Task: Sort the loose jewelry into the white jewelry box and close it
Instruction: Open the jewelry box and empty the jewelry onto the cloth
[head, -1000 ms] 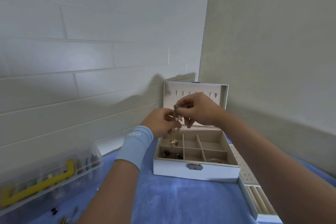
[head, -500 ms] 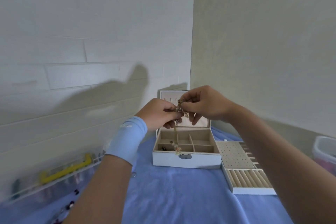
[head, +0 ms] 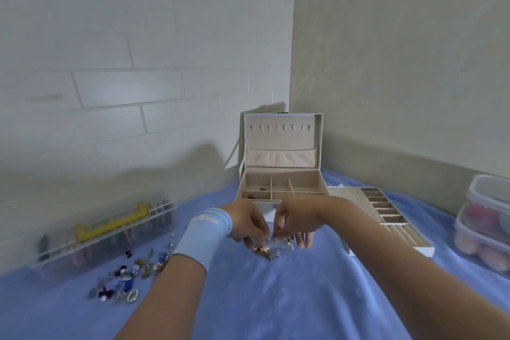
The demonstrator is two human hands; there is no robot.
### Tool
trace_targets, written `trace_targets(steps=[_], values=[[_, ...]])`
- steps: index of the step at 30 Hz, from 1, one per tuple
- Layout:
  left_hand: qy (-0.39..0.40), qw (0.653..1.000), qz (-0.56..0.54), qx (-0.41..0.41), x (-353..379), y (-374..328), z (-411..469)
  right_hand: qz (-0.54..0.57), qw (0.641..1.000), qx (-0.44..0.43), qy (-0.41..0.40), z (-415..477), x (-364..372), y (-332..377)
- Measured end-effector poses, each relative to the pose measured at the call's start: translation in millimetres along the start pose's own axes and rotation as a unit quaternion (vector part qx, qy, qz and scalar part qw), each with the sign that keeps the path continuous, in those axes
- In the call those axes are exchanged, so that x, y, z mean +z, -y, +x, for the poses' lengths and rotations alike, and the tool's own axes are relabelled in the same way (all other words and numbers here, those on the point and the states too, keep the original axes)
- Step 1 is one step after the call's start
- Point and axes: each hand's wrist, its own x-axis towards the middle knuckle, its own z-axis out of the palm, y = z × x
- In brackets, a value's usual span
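Observation:
The white jewelry box [head: 320,176] stands open at the back of the blue cloth, lid upright, with a few small pieces in its left compartments. In front of it my left hand [head: 248,225] and my right hand [head: 296,222] meet low over the cloth. Both pinch a tangled gold and silver chain with charms [head: 271,248], which hangs between the fingers and touches the cloth. A pile of loose jewelry [head: 129,276] with beads, rings and stones lies at the left, beside my left forearm.
A clear plastic case with a yellow handle [head: 110,226] lies along the left wall. The box's removable beige tray [head: 386,215] sits right of the box. Stacked clear containers [head: 485,223] stand at the far right. Walls close in behind.
Both hands have come down from in front of the box lid to just above the cloth, still holding the chain. The view has tilted down, showing the loose pile.

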Motion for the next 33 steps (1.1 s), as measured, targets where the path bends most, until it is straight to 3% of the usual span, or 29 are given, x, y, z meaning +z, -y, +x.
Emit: trace_targets(steps=[3, 6, 11, 16, 26, 33], values=[[-0.03, 0.999, -0.024, 0.012, -8, 4, 5, 0.01, 1.0, 0.005, 0.028, 8, -3, -1], [-0.1, 0.993, -0.044, 0.037, -23, 6, 12, 0.003, 1.0, -0.003, 0.005, 10, -19, 1], [-0.233, 0.972, -0.019, 0.038, -44, 9, 44, 0.001, 0.984, -0.039, -0.175, 39, -55, -1], [-0.316, 0.948, 0.027, 0.008, -48, 24, 89, -0.072, 0.968, -0.022, -0.24, 98, -68, -3], [-0.311, 0.949, -0.021, 0.039, -43, 54, 131, -0.254, 0.955, -0.006, -0.155, 174, -62, -4], [-0.362, 0.931, -0.012, 0.05, -51, 63, 129, -0.235, 0.959, -0.002, -0.156, 185, -56, -12]])
